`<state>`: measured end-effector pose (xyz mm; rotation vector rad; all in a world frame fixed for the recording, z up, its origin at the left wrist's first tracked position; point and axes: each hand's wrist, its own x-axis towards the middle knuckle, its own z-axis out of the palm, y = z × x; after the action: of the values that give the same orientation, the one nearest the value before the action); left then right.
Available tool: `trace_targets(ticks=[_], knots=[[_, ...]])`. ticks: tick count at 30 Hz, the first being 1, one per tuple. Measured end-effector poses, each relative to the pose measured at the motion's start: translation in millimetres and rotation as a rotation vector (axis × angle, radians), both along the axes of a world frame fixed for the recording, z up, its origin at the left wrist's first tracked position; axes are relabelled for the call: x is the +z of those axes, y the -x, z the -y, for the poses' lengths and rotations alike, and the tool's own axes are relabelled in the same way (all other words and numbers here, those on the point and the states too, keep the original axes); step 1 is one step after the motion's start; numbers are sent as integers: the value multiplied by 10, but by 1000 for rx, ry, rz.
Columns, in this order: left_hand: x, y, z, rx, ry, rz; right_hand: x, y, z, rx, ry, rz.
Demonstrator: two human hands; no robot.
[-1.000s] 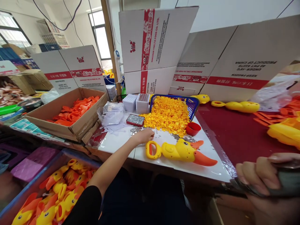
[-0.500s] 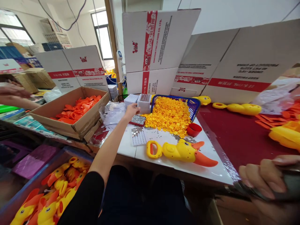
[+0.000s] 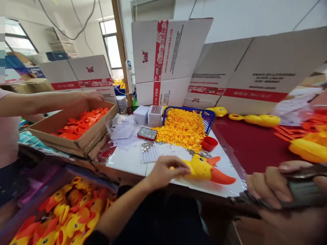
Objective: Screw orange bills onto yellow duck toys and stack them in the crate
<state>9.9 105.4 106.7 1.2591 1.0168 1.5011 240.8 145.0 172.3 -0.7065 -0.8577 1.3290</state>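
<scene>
My left hand (image 3: pixel 167 172) is over the handle end of a yellow toy duck (image 3: pixel 196 166) with an orange beak, which lies on its side on the white board (image 3: pixel 127 160). Its thumb and fingers are pinched together; whatever they may hold is too small to make out. The hand hides most of the duck's handle. At the right, my right hand (image 3: pixel 276 185) is wrapped round a dark power screwdriver (image 3: pixel 304 187), its tip pointing left toward the board's front edge. Behind the duck are a white screw tray (image 3: pixel 149 153) and a red box of small screws (image 3: pixel 147 133).
A blue basket (image 3: pixel 209 119) spills small yellow parts beside a red cup (image 3: pixel 209 144). Clear trays (image 3: pixel 155 115) stand behind. A carton (image 3: pixel 84 141) of orange parts is at left, under a co-worker's arm (image 3: pixel 51 103). A bin of toy ducks (image 3: pixel 74 221) sits below.
My left hand has come back from the clear trays to the duck's handle. My right hand and the screwdriver have shifted slightly left. A co-worker's arm now reaches over the carton.
</scene>
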Motion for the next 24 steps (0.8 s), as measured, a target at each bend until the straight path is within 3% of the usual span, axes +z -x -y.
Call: trace_targets(ticks=[4,7,12,24], knots=[[-441,-537,349,44,-20,145,308,168,218,-16,-84,49],[-589,-753,448,68,50,209,355,179,313,-4,-107,36],[-556,-902,532,97,29,165,362,189,418,27,-91,19],[-539,-977,548,9,26,188,336,129,439,-14,-85,-9]])
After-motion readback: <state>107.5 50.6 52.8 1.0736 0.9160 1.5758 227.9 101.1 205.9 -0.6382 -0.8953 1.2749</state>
